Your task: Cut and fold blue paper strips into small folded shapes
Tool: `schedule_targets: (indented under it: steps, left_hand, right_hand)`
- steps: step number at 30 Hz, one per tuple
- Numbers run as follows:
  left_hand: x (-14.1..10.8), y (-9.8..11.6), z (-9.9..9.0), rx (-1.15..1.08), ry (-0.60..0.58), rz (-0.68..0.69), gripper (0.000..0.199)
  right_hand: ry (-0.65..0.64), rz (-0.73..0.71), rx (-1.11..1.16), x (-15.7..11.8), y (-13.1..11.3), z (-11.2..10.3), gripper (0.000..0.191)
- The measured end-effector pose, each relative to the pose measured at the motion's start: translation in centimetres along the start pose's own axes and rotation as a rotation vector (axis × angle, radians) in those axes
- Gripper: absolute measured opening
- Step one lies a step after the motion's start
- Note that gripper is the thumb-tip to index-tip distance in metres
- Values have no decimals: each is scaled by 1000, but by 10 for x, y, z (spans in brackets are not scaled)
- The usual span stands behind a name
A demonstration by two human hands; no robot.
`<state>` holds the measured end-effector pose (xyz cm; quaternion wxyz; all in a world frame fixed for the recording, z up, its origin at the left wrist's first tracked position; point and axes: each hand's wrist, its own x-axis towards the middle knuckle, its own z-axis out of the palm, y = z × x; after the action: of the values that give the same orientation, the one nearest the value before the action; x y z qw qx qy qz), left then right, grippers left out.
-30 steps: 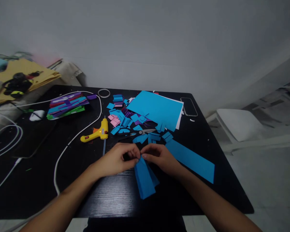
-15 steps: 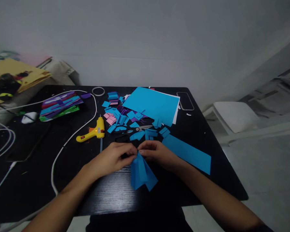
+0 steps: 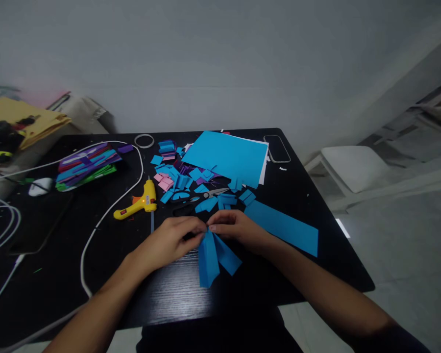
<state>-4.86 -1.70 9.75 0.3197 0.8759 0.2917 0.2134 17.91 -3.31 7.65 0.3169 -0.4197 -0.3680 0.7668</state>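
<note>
A folded piece of blue paper (image 3: 208, 260) hangs between my hands near the table's front, its lower ends spread apart in two flaps. My left hand (image 3: 182, 238) pinches its top from the left. From the right, my right hand (image 3: 238, 229) pinches the same top end, fingertips almost touching those of the left. The exact fold under the fingers is hidden. Just beyond my hands lie black-handled scissors (image 3: 206, 195) among small folded blue pieces (image 3: 226, 200). A long blue paper strip (image 3: 284, 225) lies beside my right forearm.
A yellow glue gun (image 3: 141, 202) lies left of the scissors, near a white cable (image 3: 95, 228). Blue sheets (image 3: 228, 157) and a phone (image 3: 277, 149) are at the back. On the left are bundled coloured papers (image 3: 88, 165) and a dark tablet-like device (image 3: 40, 223). A white stool (image 3: 353, 166) stands right.
The blue paper's flaps have parted further, with a gap now between the left and right ones. Both hands keep their pinch at the top. The view has shifted slightly.
</note>
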Motion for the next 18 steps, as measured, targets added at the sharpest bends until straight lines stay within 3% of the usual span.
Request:
schedule_targets:
  steps: [7,18]
  left_hand:
    - [2,-1,1,-97,3,-69,7]
    - [1,-2,3,-22,-2,-27,8]
  right_hand:
    - [-10,-30,4,0,4,1,29]
    - [19,-7,-6,1,4,-1,34]
